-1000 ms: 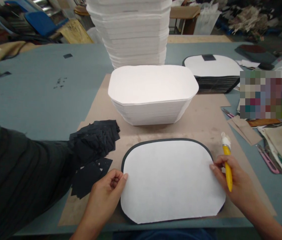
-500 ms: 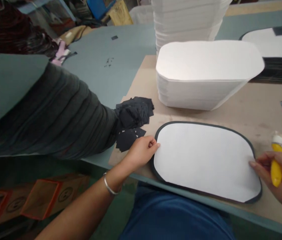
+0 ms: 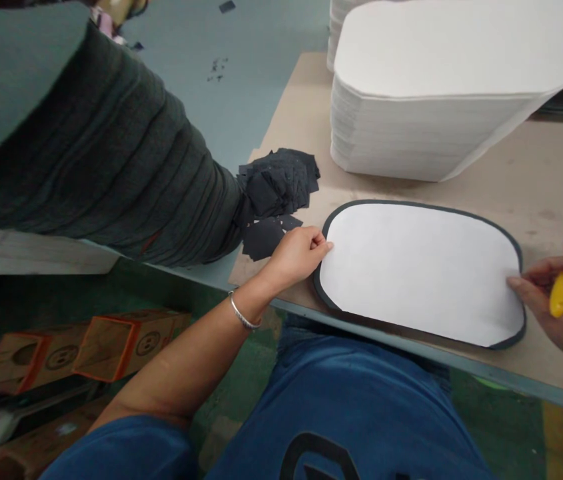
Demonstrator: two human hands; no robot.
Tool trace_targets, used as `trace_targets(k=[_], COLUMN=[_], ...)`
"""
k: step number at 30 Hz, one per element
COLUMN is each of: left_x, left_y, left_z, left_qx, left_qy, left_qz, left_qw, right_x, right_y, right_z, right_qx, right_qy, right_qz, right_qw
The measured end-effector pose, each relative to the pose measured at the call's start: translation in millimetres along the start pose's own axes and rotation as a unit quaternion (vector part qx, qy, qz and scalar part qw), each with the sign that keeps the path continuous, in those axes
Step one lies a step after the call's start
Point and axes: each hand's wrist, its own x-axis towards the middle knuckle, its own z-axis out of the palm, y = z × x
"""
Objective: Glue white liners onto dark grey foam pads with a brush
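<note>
A white rounded sheet (image 3: pixel 421 267) lies over a slightly larger dark rounded panel (image 3: pixel 516 243), whose rim shows around it. My left hand (image 3: pixel 301 253) pinches the white sheet at its left end, fingers closed. At the opposite end, my right hand (image 3: pixel 561 300) touches the sheet's edge with thumb and fingertips. That same hand also grips a paintbrush (image 3: pixel 562 293) with a yellow handle; its pale bristle end sticks out past the fingers. Loose dark fabric squares (image 3: pixel 281 180) are heaped just beyond my left hand.
A tall stack of white rounded sheets (image 3: pixel 421 133) stands behind the panel on brown board (image 3: pixel 551 173). To the left, a high leaning stack of dark grey panels (image 3: pixel 161 153) overhangs the table edge. Cardboard boxes (image 3: pixel 106 347) with orange rims sit below, left of my arm.
My view has tilted downward, so the table things appear higher. Both hands keep their places at the two ends of the white sheet, and the brush stays in my right hand.
</note>
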Motion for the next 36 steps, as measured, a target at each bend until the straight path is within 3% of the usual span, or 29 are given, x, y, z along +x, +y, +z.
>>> trace_targets(k=[5, 7, 9, 11, 13, 15, 18, 23, 26, 30, 33, 36], left_x=[-3.5, -3.0, -1.7, -0.3, 1.9, 5.0, 9.0, 8.7, 7.6, 7.4, 6.9, 6.5], left_y=[3.2, 8.5, 19.1, 33.6, 47.1, 55.1, 55.2, 48.9, 50.0, 50.9, 49.3, 47.7], left_z=[-9.7, -11.7, -6.8, 6.7, 26.1, 45.6, 64.0, 66.2, 64.5, 63.9, 64.3, 66.4], left_qx=[0.141, 0.233, 0.286, 0.287, 0.281, 0.293, 0.312, 0.318, 0.328, 0.342, 0.345, 0.344], left_qy=[-0.015, 0.026, 0.101, 0.136, 0.102, 0.052, 0.012, 0.013, 0.019, 0.025, 0.025, 0.028], left_qz=[0.004, 0.004, 0.062, 0.174, 0.268, 0.299, 0.282, 0.272, 0.275, 0.273, 0.272, 0.265], left_qw=[0.990, 0.972, 0.951, 0.932, 0.916, 0.907, 0.907, 0.908, 0.903, 0.899, 0.898, 0.900], right_x=[-12.5, -11.6, -9.5, -8.6, -9.1, -10.5, -13.6, -17.6, -12.0, 1.0, 5.7, 4.9], right_y=[-23.2, -27.5, -28.4, -28.6, -29.2, -29.3, -26.3, -29.1, -54.2, -100.5, -116.5, -115.2], right_z=[-6.0, -6.1, -5.7, -5.6, -5.3, -3.8, 0.0, 4.8, 11.8, 30.3, 43.6, 50.6], right_qx=[0.052, 0.061, 0.061, 0.064, 0.069, 0.076, 0.081, -0.029, -0.010, 0.090, 0.112, 0.116], right_qy=[0.019, 0.017, 0.022, 0.025, 0.023, 0.016, 0.008, 0.064, 0.088, 0.038, 0.033, 0.047], right_qz=[-0.072, -0.082, -0.084, -0.088, -0.086, -0.087, -0.101, -0.140, -0.230, -0.343, -0.353, -0.334], right_qw=[0.996, 0.995, 0.994, 0.994, 0.994, 0.993, 0.992, 0.988, 0.969, 0.934, 0.928, 0.934])
